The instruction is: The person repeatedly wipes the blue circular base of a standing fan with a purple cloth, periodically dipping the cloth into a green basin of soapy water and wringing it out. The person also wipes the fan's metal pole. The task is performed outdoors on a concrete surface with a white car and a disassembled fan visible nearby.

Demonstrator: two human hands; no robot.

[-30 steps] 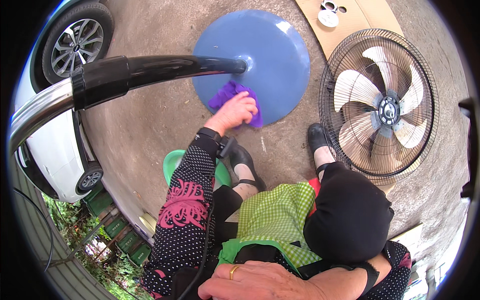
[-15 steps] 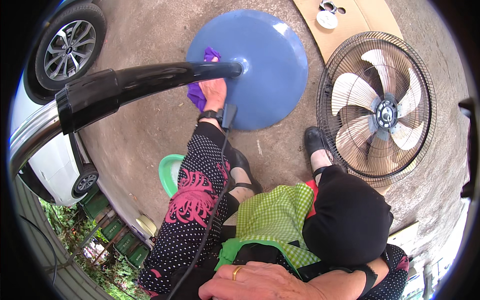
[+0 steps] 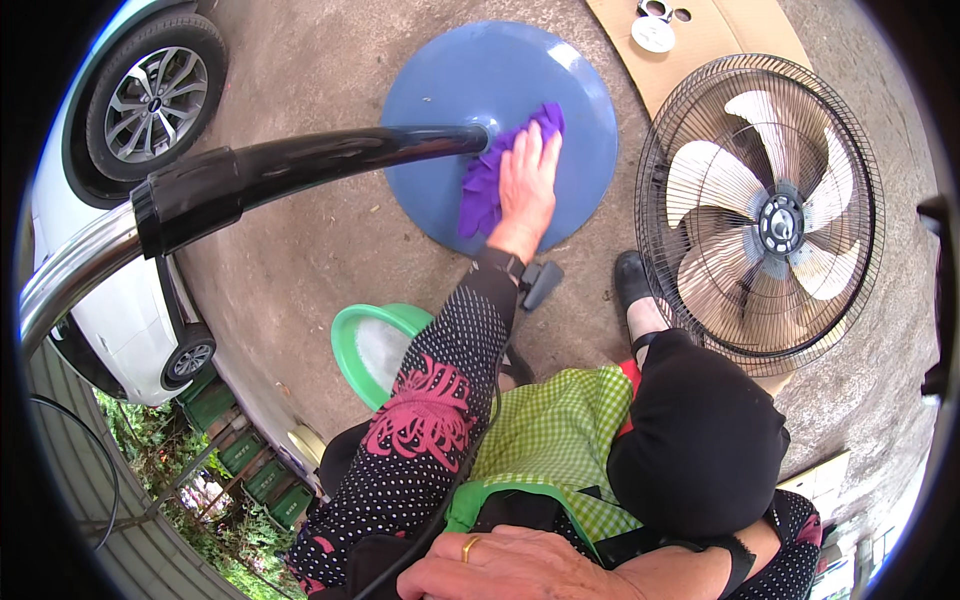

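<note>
Fingers [image 3: 534, 148] of my left hand [image 3: 526, 192] lie outstretched and slightly apart, pressing a purple cloth [image 3: 482, 195] flat onto the round blue base [image 3: 435, 85], just beside the foot of the black pole [image 3: 340, 160]. My right hand [image 3: 510, 566], a gold ring [image 3: 469, 548] on one finger, lies across my lap; its fingertips are hidden, so I can't tell whether they close on anything. Near my left forearm sits a green basin [image 3: 344, 345], and to my right lies the caged fan [image 3: 780, 222], partly over some cardboard [image 3: 735, 30].
</note>
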